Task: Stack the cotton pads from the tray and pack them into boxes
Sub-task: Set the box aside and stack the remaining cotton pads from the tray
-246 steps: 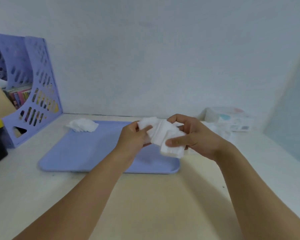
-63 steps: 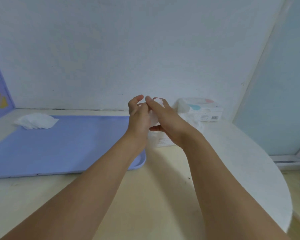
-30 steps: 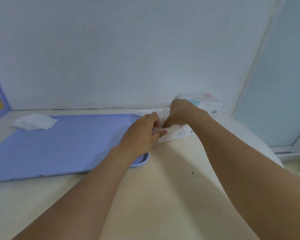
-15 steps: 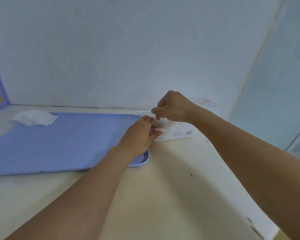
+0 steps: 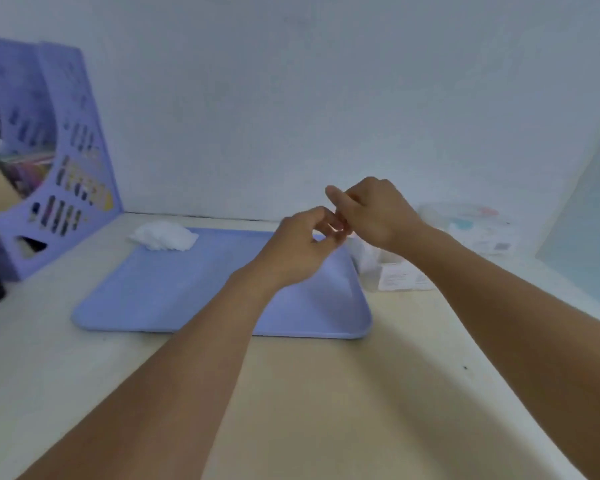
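Both hands hang together above the far right corner of the tray, fingers curled and fingertips almost meeting; the left hand (image 5: 300, 249) and the right hand (image 5: 378, 216) appear to carry nothing, though the frame is blurred and a thin pad pinched between them cannot be ruled out, so the grip of each is best called closed on air. Directly beneath and just to the right of the grip, a clear box (image 5: 392, 271) sits on the bench touching or nearly touching the tray's right edge, with white showing inside it, which suggests one stack is already packed. A second box (image 5: 475, 228) stands farther right, near the wall; whether it is filled cannot be told. Well to the left of the grip, at the far left corner of the blue tray (image 5: 187, 292), a small heap of cotton pads (image 5: 163, 236) lies unstacked, apart from both hands. By that reckoning the job looks partly done, with this last heap still to be gathered, squared and boxed. Beyond it, a purple file rack (image 5: 56, 161) stands at the bench's left edge.
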The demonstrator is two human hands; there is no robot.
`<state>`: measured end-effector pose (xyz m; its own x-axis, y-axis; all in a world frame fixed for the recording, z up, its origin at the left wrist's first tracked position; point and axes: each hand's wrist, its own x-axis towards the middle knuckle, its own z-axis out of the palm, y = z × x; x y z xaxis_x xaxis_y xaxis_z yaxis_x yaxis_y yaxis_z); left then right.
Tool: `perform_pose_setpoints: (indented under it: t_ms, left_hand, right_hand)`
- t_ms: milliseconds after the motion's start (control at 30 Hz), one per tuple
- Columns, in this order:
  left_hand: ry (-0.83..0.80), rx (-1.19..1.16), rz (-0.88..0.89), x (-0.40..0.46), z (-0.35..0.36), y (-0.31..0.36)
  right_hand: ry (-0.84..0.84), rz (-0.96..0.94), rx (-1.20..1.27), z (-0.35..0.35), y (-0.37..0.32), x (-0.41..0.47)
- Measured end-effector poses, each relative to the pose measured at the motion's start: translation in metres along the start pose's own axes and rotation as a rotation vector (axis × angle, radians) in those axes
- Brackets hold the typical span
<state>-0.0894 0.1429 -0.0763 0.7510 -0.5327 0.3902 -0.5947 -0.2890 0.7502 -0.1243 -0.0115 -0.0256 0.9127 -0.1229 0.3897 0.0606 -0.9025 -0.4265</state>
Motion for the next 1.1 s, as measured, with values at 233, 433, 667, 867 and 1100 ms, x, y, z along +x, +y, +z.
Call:
perform_pose_setpoints:
  t_ms: [233,433,667,867,1100]
  left_hand:
    - [0.687,0.315,-0.36,-0.047,-0.153,-0.104]
    - [0.482,0.039,-0.728,-0.041,-0.199,-0.167]
    - [0.368,-0.031,-0.569,-0.015,-0.18,-0.175]
    - [0.305,0.137,-0.446,-0.018,-0.165,-0.163]
    - [0.374,-0.362,-0.386,-0.028,-0.12,-0.114]
  right_hand:
    - [-0.409,0.138,0.52,0.112,-0.083,0.019]
    - [-0.299,0.094,0.499,0.189,-0.127,0.069]
    - [-0.354,0.069,0.343,0.222,-0.14,0.08]
    - [-0.397,-0.039,0.354,0.211,-0.141,0.064]
    - [-0.275,-0.076,0.488,0.157,-0.12,0.028]
